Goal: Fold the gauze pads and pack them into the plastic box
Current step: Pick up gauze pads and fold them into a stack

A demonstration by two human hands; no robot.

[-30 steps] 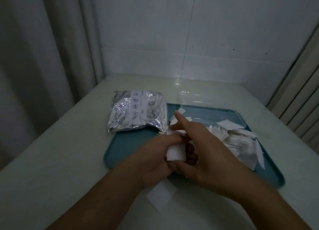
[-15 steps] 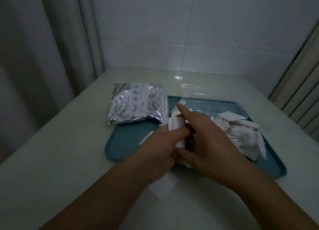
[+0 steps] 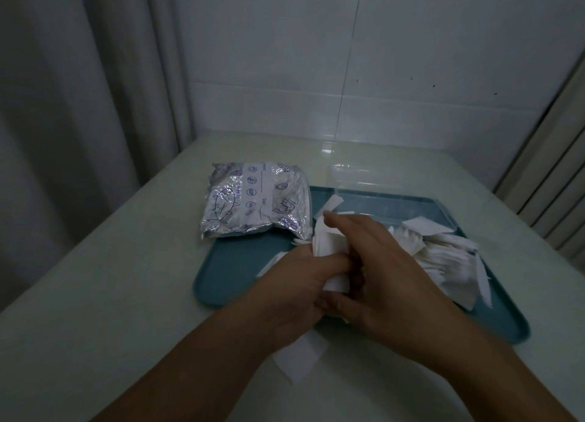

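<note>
A white gauze pad (image 3: pixel 329 247) stands folded between both hands over the front of the teal tray (image 3: pixel 228 269). My left hand (image 3: pixel 294 291) grips its lower left side with thumb and fingers. My right hand (image 3: pixel 383 272) pinches it from the right, with the index finger lying over its top. A heap of loose white gauze pads (image 3: pixel 449 257) lies on the right half of the tray. The clear plastic box (image 3: pixel 357 181) stands at the tray's far edge, faint and hard to make out. One flat pad (image 3: pixel 300 358) lies on the table under my left wrist.
A silver foil pouch (image 3: pixel 256 200) with blue print rests on the tray's far left corner, partly on the pale table (image 3: pixel 126 279). A curtain hangs at the left, a tiled wall stands behind, and slatted panels sit at the right.
Both hands lifted the gauze pad slightly up and away from me. The pad went from a flat square in my fingers to a narrower upright fold.
</note>
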